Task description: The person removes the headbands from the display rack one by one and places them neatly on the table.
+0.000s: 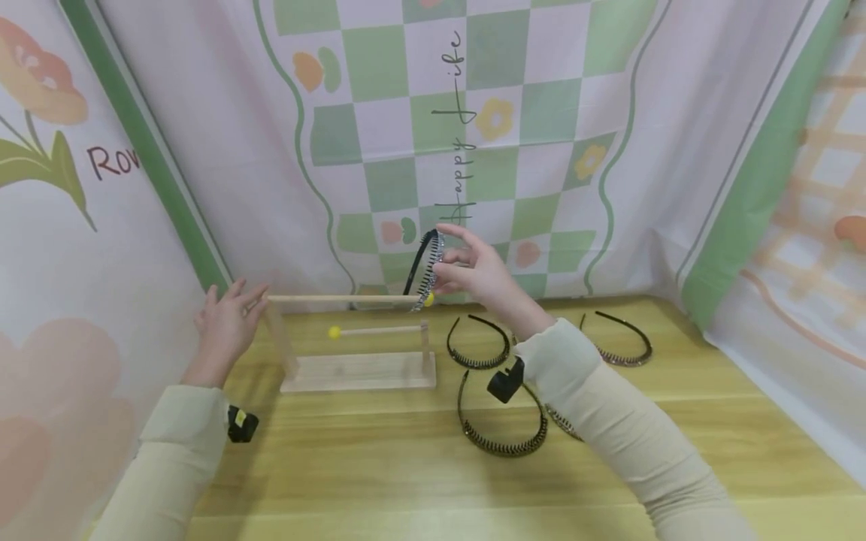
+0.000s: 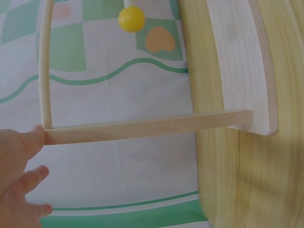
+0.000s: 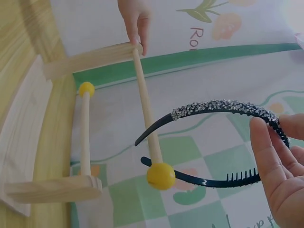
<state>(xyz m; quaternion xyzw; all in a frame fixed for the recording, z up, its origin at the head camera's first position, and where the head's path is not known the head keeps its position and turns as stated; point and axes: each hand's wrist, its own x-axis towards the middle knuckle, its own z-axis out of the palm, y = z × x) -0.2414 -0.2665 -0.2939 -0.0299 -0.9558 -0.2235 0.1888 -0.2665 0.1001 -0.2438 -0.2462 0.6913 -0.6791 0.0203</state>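
Observation:
My right hand [image 1: 483, 279] pinches a black toothed headband [image 3: 213, 105] set with sparkling silver stones. The headband is raised at the right end of the upper rod [image 1: 338, 299] of a wooden rack [image 1: 358, 373]. In the right wrist view, its two tips reach to either side of that rod, near the yellow ball [image 3: 161, 176] on the rod's end. With finger and thumb, my left hand [image 1: 228, 323] grips the top of the rack's left post [image 2: 142, 128], while its other fingers stay spread. A lower rod [image 3: 85, 133] points the opposite way, also yellow-tipped.
On the wooden table [image 1: 338, 481], right of the rack, lie several more headbands, including a dark one [image 1: 478, 365], a larger brownish one [image 1: 504, 451] and one farther right [image 1: 629, 362]. My right forearm partly covers another. A patterned curtain [image 1: 379, 120] hangs behind the table.

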